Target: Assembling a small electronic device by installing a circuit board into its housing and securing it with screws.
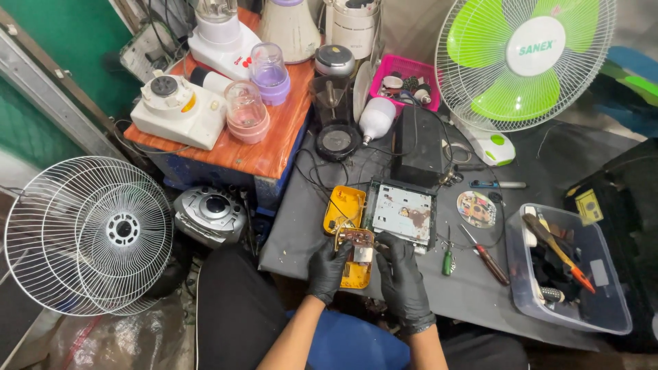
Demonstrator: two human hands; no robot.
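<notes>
**Hands at work on an opened yellow device**

Hands first: the left hand [327, 268], in a black glove, is curled closed around the left side of a small brown circuit board [356, 238], and the gloved right hand [399, 273] grips from the right, fingers bent over the board's near edge. The board sits lifted above an opened yellow plastic casing [345, 207] lying at the near edge of the grey counter [301, 226], wires trailing back into it.

The step in hand looks like freeing or inspecting the board while it hangs on its leads. The next move would seem to call for a steady grip and little pull on those wires.

Just right of the casing lies an open grey metal disc-drive chassis [403, 212]. Further right rest a green-handled screwdriver [447, 259], a red-handled screwdriver [488, 257] and a shiny disc [476, 209], then a clear plastic tool bin [603, 310]. Far right stands a green-bladed fan [526, 58].
</notes>
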